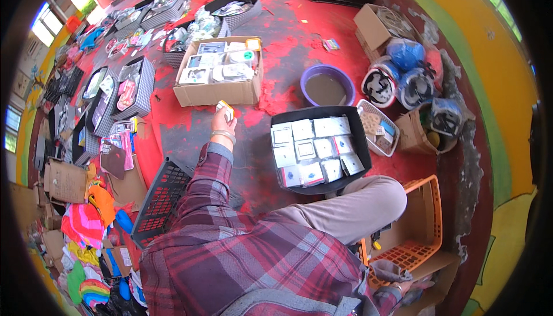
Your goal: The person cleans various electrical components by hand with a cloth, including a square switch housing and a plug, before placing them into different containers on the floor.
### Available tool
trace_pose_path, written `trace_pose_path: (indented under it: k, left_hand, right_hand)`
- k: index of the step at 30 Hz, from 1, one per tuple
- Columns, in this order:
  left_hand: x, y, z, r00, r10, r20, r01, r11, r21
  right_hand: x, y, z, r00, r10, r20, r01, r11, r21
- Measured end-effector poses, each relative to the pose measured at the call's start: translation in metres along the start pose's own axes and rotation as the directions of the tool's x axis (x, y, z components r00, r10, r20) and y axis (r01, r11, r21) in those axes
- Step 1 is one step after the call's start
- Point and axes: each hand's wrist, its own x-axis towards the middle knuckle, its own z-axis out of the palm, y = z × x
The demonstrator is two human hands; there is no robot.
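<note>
Grip: my left hand (221,126) clasps a small packet (225,110) at the carton's (210,94) near edge; my right hand (406,286) is near the orange crate (403,254), grasp indeterminable. Floor (252,143) separates carton from black basket (361,143). Packet's exposed end faces the carton; long axis unclear.

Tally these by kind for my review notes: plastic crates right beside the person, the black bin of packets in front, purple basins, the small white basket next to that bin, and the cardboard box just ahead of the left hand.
Plastic crates: 2 (dark crate, orange crate)
Black bin: 1
Purple basin: 1
White basket: 1
Cardboard box: 1
Total: 6
</note>
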Motion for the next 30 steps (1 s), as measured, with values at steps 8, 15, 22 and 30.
trace_pose_path:
  k: [8,15,22,30]
  left_hand:
    - [0.067,0.012,0.004,0.990,0.143,-0.020,-0.143,0.990,0.006]
    - [0.077,0.026,0.043,0.965,0.263,-0.013,-0.260,0.959,0.110]
    - [0.089,-0.025,-0.001,0.966,0.256,-0.028,-0.234,0.919,0.317]
    - [-0.011,-0.098,-0.015,0.995,0.025,0.095,-0.080,0.769,0.635]
  right_hand:
    - [-0.028,0.027,0.017,0.999,0.009,0.047,-0.002,0.990,-0.144]
    - [-0.040,0.036,0.011,0.998,0.025,0.049,-0.014,0.980,-0.199]
    - [-0.019,0.032,-0.006,0.996,0.062,0.069,-0.043,0.968,-0.249]
    - [-0.029,0.009,0.022,0.998,0.058,-0.018,-0.061,0.968,-0.244]
